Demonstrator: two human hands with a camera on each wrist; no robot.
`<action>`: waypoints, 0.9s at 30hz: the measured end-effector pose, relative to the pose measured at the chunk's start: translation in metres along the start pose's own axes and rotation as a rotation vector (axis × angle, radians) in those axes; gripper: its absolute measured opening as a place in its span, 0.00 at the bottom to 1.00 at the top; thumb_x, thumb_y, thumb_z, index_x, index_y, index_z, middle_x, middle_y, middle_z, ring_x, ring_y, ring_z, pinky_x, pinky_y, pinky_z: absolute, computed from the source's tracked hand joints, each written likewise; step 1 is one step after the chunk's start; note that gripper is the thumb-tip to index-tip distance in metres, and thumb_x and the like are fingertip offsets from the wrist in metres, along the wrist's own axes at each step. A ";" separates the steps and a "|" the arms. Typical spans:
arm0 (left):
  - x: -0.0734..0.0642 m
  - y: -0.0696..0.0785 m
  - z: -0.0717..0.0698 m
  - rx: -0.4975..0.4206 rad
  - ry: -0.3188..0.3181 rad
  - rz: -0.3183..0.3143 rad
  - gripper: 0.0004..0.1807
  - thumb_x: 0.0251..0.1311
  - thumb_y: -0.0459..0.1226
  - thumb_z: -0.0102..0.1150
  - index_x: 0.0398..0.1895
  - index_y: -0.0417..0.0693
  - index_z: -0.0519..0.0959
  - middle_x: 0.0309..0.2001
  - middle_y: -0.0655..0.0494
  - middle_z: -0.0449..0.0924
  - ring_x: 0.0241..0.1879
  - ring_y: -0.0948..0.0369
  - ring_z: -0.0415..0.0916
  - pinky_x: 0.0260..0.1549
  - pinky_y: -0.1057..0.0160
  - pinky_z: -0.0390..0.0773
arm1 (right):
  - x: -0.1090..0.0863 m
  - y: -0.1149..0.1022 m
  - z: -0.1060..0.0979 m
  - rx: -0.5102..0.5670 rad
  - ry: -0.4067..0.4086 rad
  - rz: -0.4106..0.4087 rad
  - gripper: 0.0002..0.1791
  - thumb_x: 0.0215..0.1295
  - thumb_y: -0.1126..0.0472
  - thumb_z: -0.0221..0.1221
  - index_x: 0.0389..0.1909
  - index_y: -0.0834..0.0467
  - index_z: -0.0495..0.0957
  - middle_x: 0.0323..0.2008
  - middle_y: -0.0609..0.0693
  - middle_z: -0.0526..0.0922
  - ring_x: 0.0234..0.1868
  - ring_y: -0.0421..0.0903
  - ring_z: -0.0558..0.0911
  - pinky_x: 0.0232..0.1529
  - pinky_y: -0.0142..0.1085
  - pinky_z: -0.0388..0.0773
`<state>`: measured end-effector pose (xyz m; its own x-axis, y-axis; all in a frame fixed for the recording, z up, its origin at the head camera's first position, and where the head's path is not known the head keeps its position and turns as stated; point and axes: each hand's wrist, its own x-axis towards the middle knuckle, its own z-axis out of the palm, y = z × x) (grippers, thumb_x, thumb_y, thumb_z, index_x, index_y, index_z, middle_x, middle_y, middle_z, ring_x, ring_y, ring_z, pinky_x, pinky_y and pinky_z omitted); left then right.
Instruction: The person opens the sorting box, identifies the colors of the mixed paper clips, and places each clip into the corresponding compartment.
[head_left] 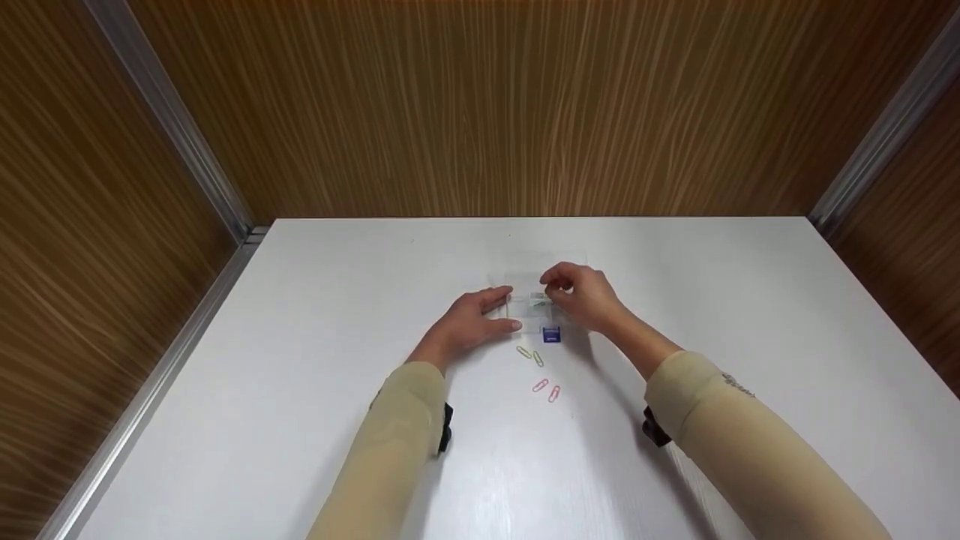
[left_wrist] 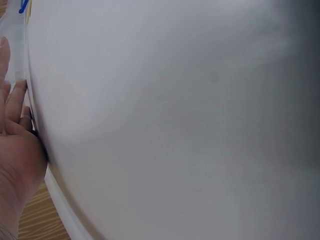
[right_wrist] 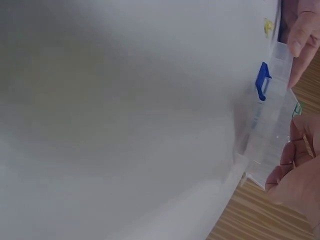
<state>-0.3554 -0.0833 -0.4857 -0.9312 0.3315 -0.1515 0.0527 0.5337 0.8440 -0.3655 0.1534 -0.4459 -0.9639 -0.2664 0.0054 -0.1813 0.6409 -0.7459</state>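
Note:
A clear plastic compartment box (head_left: 525, 327) lies on the white table, its transparent lid (head_left: 540, 262) folded back behind it. The blue latch (right_wrist: 262, 81) is at the front. My left hand (head_left: 474, 319) holds the box's left end, thumb toward the front and fingers toward the back. Over the box's right part, my right hand (head_left: 589, 296) pinches a green paper clip (right_wrist: 298, 108) between thumb and fingertips. Its grip is partly hidden by the fingers. In front of the box lie two yellow paper clips (head_left: 523, 352) and two pink paper clips (head_left: 540, 385).
The white tabletop (head_left: 337, 337) spreads out around the box. Wood-grain panels (head_left: 480, 112) rise at the back and both sides, with metal posts (head_left: 180, 120) in the corners.

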 end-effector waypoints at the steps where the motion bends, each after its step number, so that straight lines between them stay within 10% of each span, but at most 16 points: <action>1: 0.001 0.000 0.000 -0.003 -0.001 0.007 0.42 0.65 0.50 0.74 0.81 0.63 0.68 0.77 0.62 0.69 0.82 0.59 0.53 0.80 0.56 0.52 | 0.000 0.001 0.001 0.005 0.002 0.004 0.15 0.76 0.69 0.59 0.60 0.63 0.82 0.51 0.56 0.86 0.54 0.54 0.81 0.63 0.48 0.78; 15: 0.003 0.005 -0.002 -0.020 -0.014 0.045 0.41 0.67 0.49 0.73 0.81 0.59 0.68 0.76 0.61 0.71 0.82 0.58 0.53 0.80 0.57 0.51 | -0.024 -0.002 -0.009 0.005 0.013 -0.136 0.13 0.75 0.66 0.62 0.56 0.61 0.84 0.47 0.51 0.88 0.51 0.50 0.83 0.58 0.51 0.77; 27: 0.001 0.007 -0.003 -0.026 -0.015 0.034 0.41 0.67 0.48 0.73 0.82 0.59 0.68 0.76 0.61 0.70 0.82 0.58 0.52 0.80 0.56 0.51 | -0.063 0.003 -0.015 0.003 -0.160 -0.243 0.08 0.71 0.65 0.68 0.48 0.59 0.88 0.41 0.43 0.88 0.44 0.46 0.82 0.52 0.48 0.74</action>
<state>-0.3574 -0.0820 -0.4785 -0.9235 0.3610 -0.1299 0.0749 0.5017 0.8618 -0.3082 0.1833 -0.4382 -0.8493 -0.5219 0.0794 -0.4023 0.5423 -0.7376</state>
